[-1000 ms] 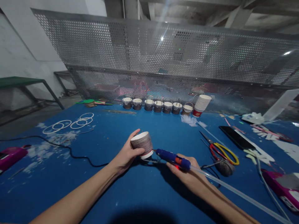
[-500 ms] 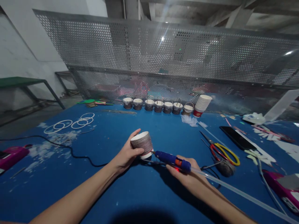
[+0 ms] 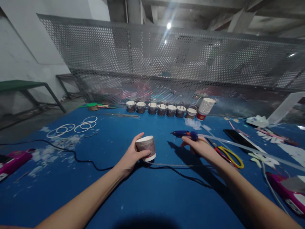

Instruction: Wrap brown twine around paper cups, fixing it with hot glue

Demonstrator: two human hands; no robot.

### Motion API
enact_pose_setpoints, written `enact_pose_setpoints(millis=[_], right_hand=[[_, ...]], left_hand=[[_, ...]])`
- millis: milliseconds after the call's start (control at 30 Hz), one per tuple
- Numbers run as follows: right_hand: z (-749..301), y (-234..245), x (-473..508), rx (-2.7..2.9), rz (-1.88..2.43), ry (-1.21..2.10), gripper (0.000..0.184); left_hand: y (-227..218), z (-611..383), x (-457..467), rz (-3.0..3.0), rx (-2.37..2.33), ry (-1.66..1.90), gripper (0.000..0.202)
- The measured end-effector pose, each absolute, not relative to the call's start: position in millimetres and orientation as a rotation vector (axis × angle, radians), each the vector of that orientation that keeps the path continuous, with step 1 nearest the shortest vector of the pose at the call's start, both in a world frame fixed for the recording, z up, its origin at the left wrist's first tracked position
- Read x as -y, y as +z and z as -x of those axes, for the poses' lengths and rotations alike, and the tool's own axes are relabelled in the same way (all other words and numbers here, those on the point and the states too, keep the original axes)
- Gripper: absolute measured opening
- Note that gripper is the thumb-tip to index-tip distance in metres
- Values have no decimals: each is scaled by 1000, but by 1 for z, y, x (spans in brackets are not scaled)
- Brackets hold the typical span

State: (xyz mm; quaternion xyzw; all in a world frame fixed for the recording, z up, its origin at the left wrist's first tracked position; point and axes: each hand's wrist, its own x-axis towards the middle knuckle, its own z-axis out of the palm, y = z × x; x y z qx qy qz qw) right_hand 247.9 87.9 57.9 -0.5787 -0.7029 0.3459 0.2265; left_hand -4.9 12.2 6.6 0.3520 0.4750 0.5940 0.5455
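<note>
Left hand (image 3: 133, 156) grips a wrapped cup (image 3: 145, 145) at centre; right hand (image 3: 197, 145) clutches a glue gun (image 3: 181, 134); upper right of centre, white cups (image 3: 207, 106) nest stacked beside dark-wrapped cups (image 3: 162, 111).

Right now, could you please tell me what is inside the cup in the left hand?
Inside the cup, held in the left hand, only white inner wall shows. Its bottom is hidden behind the near side, so anything lying there cannot be seen.
</note>
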Motion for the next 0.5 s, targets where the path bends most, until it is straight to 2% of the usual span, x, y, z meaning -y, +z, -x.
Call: enact_pose_setpoints(millis=[167, 400, 500], right_hand=[[-230, 50, -116, 1994, 1449, 883, 29], [-215, 14, -133, 2063, 1307, 871, 17], [-217, 6, -140, 2067, 1295, 851, 21]], left_hand=[[5, 5, -13, -874, -1202, 1408, 85], [5, 7, -12, -839, -1210, 1429, 76], [7, 7, -11, -852, -1243, 1382, 75]])
